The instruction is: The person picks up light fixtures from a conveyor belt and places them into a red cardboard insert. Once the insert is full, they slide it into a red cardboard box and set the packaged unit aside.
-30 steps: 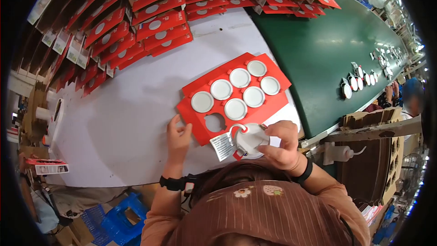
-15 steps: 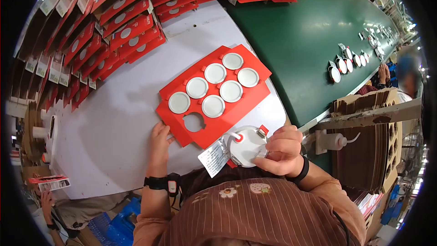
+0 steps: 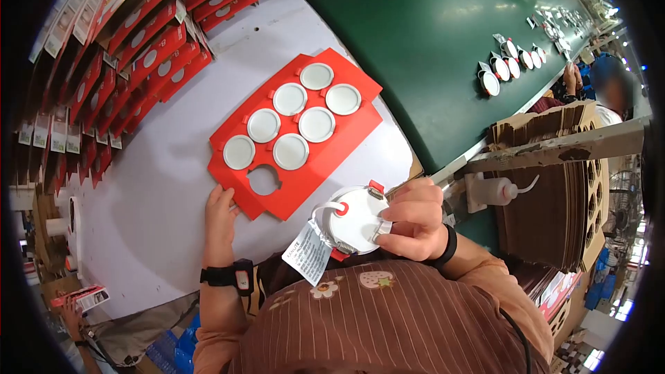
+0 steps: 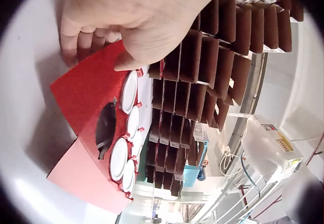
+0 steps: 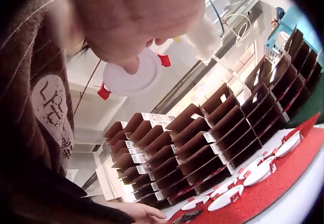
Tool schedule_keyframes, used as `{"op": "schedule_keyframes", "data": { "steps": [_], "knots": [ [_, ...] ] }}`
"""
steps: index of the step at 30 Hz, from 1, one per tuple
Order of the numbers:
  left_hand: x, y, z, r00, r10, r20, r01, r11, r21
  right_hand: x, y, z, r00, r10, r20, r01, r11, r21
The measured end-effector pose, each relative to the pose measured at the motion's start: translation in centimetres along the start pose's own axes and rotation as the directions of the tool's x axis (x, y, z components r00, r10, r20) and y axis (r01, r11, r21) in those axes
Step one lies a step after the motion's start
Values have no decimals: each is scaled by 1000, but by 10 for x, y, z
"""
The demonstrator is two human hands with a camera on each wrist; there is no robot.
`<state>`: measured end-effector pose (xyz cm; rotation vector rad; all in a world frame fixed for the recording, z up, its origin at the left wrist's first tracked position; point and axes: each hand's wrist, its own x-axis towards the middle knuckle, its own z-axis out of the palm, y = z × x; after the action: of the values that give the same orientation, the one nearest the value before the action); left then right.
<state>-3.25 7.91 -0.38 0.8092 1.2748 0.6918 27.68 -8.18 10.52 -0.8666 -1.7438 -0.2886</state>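
Gap, red card [image 3: 294, 190] to downlight [image 3: 357, 225]: wider than one second ago.
Left hand [image 3: 220, 217]: pinches red card's corner, thumb on top.
Tag [image 3: 308, 255]: heading perhaps "KANLITE"; small print unreadable.
Downlight: right of red card; probably light, rigid, smooth; grip the rim, clear of upper spring clip [image 3: 375, 193].
Right hand [image 3: 419, 219]: fingers curled, pinching downlight's right edge.

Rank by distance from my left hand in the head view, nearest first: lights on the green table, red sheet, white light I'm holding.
1. Red sheet: touching your left hand.
2. White light: to the right, in your right hand.
3. Table lights: ahead and right, on the green table.
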Motion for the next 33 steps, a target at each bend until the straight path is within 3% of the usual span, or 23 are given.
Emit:
{"op": "schedule_keyframes", "data": {
  "steps": [9, 11, 15, 17, 18, 19, 20, 22, 24, 25, 26, 28, 31, 32, 33],
  "knots": [
    [2, -1, -4, 1000, 10, -1, -9, 999, 53, -2, -2, -3, 999, 42, -3, -42, 999, 29],
    [4, -3, -6, 998, -24, 52, 27, 998, -55, -3, -2, -3, 998, 59, -13, -59, 997, 45],
    [4, -4, -1, 1000, -30, -4, 29, 989, -146, -5, -1, -3, 998, 58, -8, -58, 998, 26],
    [6, -3, -4, 985, -99, 138, 142, 929, -342, -4, 0, 0, 998, 58, -19, -57, 998, 41],
    [6, -2, -1, 989, -85, 125, 123, 931, -344, -1, 1, 0, 999, 45, -28, -44, 998, 54],
    [4, -1, 6, 975, -94, 203, 171, 897, -407, 3, 1, 0, 982, 173, 73, -179, 981, 72],
    [3, -1, 8, 958, -90, 273, 214, 860, -464, 6, 1, 4, 942, 287, 175, -305, 949, 84],
    [8, -8, 10, 949, -180, 258, 292, 809, -510, 11, 6, 18, 793, 519, 320, -568, 820, 78],
    [6, -8, 16, 962, -99, 256, 223, 825, -520, 6, 13, 29, 545, 694, 471, -808, 585, 71],
    [5, -8, 19, 968, -95, 234, 202, 847, -491, 8, 14, 38, 329, 793, 512, -943, 302, 138],
    [4, -8, 20, 973, -92, 214, 184, 868, -462, 7, 20, 44, 338, 786, 518, -939, 315, 136],
    [0, -8, 19, 974, -99, 204, 187, 860, -475, 4, 37, 58, 135, 771, 622, -989, 146, 33],
    [-7, -12, 10, 961, -148, 232, 233, 886, -400, 7, 45, 72, 147, 750, 645, -978, 209, -21],
    [-6, -22, 5, 997, -2, -71, 3, 1000, 14, 9, 46, 76, 142, 749, 647, -974, 221, -43],
    [-6, -28, 2, 926, 255, -279, -99, 876, 472, 11, 45, 79, 145, 741, 656, -972, 229, -44]
  ]
}}
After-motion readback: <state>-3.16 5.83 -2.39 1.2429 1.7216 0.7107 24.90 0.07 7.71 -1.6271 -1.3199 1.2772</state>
